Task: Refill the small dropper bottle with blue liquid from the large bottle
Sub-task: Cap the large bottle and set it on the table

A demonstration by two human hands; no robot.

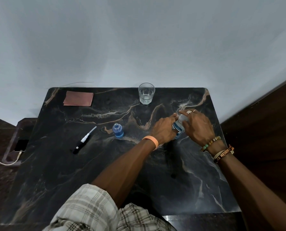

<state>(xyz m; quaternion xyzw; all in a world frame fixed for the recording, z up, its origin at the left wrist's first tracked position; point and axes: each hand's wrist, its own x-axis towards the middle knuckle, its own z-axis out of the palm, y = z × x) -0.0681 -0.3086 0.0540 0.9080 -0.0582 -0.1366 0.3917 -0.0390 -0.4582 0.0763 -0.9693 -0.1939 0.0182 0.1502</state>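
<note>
The small dropper bottle (117, 131) stands uncapped on the dark marble table (88, 164), partly filled with blue liquid. Its dropper cap with the glass pipette (84, 141) lies flat to the left of it. At the right, the large clear bottle with a blue label (179, 126) sits between both hands. My left hand (164, 129) grips its body from the left. My right hand (197, 125) curls over its top, fingers around the cap. Most of the large bottle is hidden by the hands.
A drinking glass (146, 93) with some clear water stands at the table's far edge. A folded brownish cloth (78, 98) lies at the far left corner. A phone (21, 145) with a cable sits on a low ledge left of the table.
</note>
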